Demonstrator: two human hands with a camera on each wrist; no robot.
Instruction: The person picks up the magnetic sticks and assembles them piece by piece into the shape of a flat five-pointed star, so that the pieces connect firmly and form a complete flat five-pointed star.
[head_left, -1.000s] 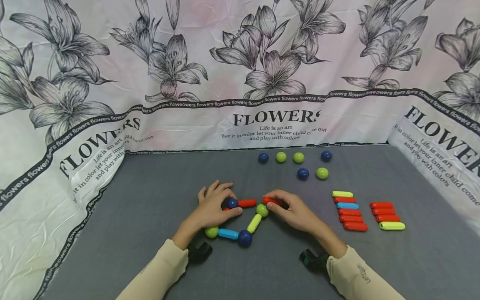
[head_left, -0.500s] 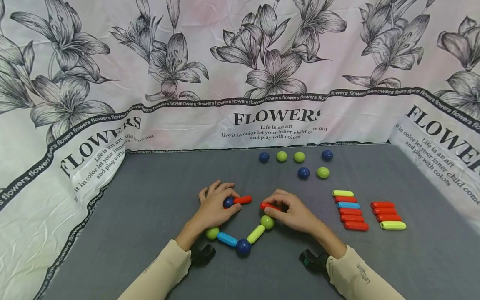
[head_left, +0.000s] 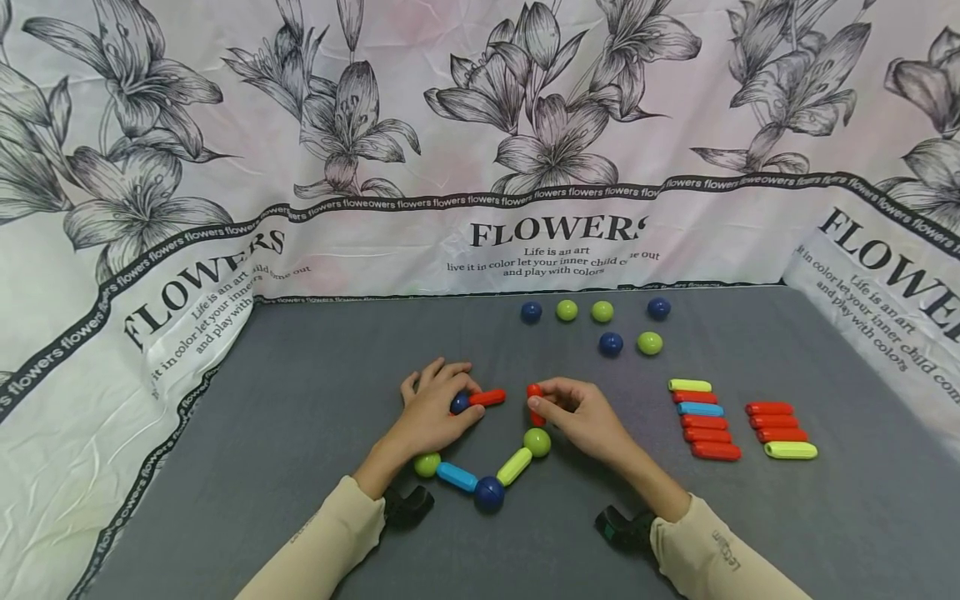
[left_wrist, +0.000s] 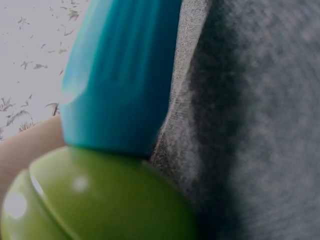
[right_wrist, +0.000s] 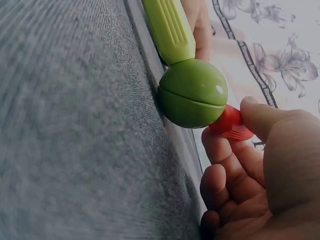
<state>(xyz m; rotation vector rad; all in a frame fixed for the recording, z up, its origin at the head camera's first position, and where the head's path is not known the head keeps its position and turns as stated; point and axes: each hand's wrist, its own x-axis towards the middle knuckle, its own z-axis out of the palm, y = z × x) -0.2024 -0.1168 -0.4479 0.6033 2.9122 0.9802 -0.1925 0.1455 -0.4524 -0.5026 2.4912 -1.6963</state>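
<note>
My left hand (head_left: 433, 410) holds a dark blue ball (head_left: 460, 403), partly hidden by its fingers, with a red rod (head_left: 489, 397) pointing right from it. My right hand (head_left: 588, 415) pinches another red rod (head_left: 535, 405) between thumb and fingers. One end of that rod is at a green ball (right_wrist: 194, 94), apparently touching it in the right wrist view. A yellow-green rod (head_left: 514, 467) joins the green ball to a dark blue ball (head_left: 490, 494). From there a light blue rod (head_left: 457, 477) runs to a second green ball (head_left: 427, 465) beside the left wrist.
Loose blue and green balls (head_left: 602, 312) lie at the back of the grey table (head_left: 315, 350). Two columns of red, yellow-green and blue rods (head_left: 705, 422) lie to the right. A flower-printed cloth (head_left: 375, 250) hangs behind the table.
The right hand's red rod has turned from sideways to pointing toward the back. The green ball and its rods have shifted toward the front, away from the left hand's red rod.
</note>
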